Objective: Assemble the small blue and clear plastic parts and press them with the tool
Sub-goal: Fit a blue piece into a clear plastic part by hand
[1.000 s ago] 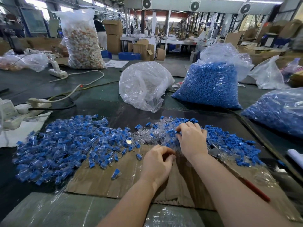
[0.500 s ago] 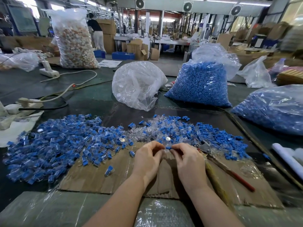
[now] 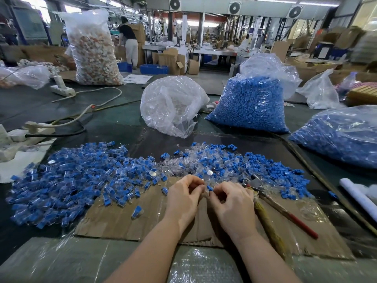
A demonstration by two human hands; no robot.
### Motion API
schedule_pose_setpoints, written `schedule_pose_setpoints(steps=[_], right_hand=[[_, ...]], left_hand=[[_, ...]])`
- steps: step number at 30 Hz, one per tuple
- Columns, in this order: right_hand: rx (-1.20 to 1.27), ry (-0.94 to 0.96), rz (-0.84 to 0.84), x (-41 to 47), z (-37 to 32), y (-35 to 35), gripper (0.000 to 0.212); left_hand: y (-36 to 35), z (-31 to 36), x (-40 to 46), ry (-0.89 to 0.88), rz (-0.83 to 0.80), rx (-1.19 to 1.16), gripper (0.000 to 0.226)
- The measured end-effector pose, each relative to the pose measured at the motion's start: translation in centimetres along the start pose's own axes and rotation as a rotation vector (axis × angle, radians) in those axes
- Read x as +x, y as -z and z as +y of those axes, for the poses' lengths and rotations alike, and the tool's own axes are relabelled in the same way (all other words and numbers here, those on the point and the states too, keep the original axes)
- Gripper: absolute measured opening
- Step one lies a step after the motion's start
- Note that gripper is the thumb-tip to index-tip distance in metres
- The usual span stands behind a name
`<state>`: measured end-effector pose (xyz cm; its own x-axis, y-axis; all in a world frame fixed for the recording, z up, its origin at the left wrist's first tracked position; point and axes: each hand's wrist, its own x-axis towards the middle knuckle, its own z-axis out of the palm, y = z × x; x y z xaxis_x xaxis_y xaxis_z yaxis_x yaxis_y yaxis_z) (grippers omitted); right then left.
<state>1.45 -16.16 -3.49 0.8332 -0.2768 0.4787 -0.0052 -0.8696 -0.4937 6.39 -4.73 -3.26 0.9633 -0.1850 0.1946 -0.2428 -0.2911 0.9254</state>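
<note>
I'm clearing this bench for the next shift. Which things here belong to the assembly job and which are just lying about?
In the job: left hand, right hand, blue part pinched between them, loose parts heap, pressing tool, finished pile.

Lying about: power strip, white cable, orange-filled sack.

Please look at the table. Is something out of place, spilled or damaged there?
Nothing looks spilled by accident. One assembled blue and clear piece lies alone on the cardboard sheet, apart from the big pile. The cardboard's near edge is torn and ragged. The pliers lie untouched beside the right hand.
</note>
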Motion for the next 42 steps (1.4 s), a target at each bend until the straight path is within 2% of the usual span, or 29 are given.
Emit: schedule_pose_setpoints(steps=[11, 16, 19, 21, 25, 36, 42], right_hand=[[-0.019, -0.039, -0.045, 0.2, 0.3, 0.0, 0.018], [-0.003, -0.028, -0.039, 0.2, 0.3, 0.1, 0.014], [0.038, -0.003, -0.022, 0.2, 0.1, 0.3, 0.008], [0.051, 0.016, -0.017, 0.2, -0.1, 0.4, 0.013], [0.050, 0.063, -0.057, 0.1, -0.2, 0.6, 0.023], [0.076, 0.077, -0.062, 0.0, -0.4, 0.8, 0.018], [0.008, 0.052, -0.065, 0.4, -0.4, 1.1, 0.021]], left_hand=[[0.1, 0.1, -0.3, -0.037, -0.086, 0.040, 0.023], [0.1, 0.0, -0.3, -0.030, -0.084, 0.040, 0.017], [0.2, 0.2, -0.3, -0.014, -0.073, -0.011, 0.023], [0.3, 0.2, -0.3, -0.007, -0.078, -0.036, 0.025], [0.4, 0.2, -0.2, -0.005, -0.092, -0.016, 0.023], [0.5, 0.2, -0.2, -0.031, -0.086, 0.013, 0.017], [0.5, 0.3, 0.0, 0.005, -0.082, -0.022, 0.011]])
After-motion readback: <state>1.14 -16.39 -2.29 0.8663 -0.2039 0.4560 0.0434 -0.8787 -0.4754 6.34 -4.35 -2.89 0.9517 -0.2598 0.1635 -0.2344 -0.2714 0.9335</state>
